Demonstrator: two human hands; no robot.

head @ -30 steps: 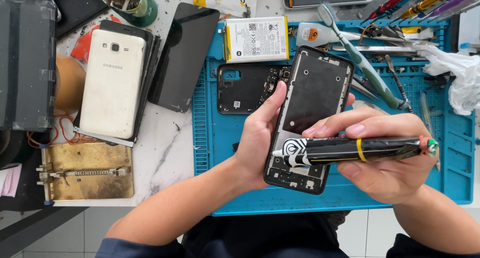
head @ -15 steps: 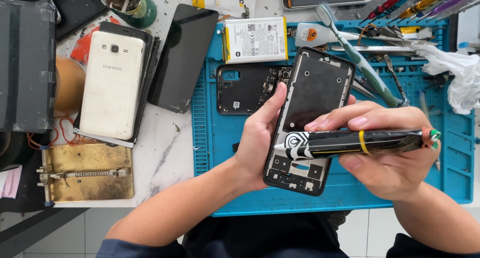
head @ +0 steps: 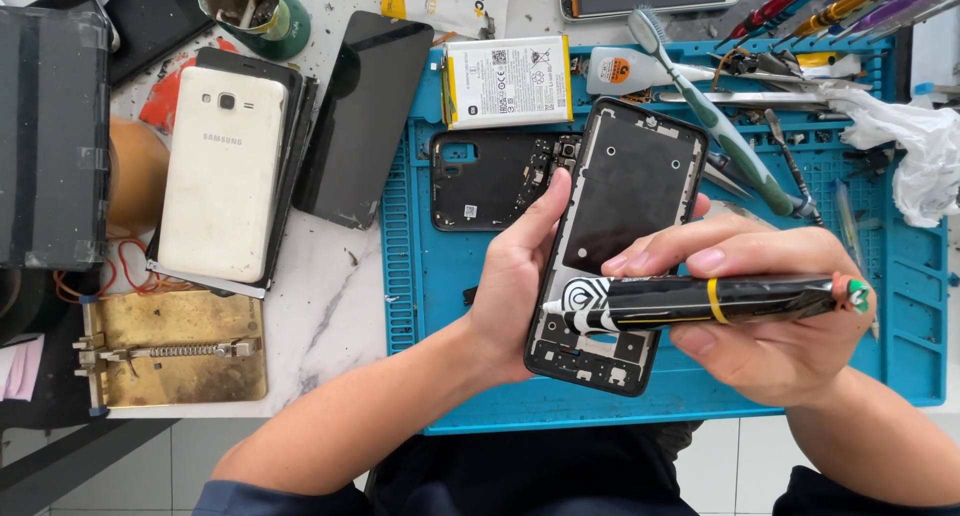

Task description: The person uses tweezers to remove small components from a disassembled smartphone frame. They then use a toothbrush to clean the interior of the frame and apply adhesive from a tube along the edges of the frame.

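My left hand grips a black phone frame from its left side, holding it face up over the blue work mat. My right hand holds a black glue tube with a yellow band and a green end. The tube lies sideways, and its tip rests at the lower left edge of the frame.
On the mat lie a black back cover, a white battery, a toothbrush, tweezers and a crumpled tissue. To the left are a white phone, a dark screen panel and a brass clamp plate.
The tube has shifted slightly left and down, bringing its tip to the frame's lower left edge. My left hand and the frame have stayed almost still.
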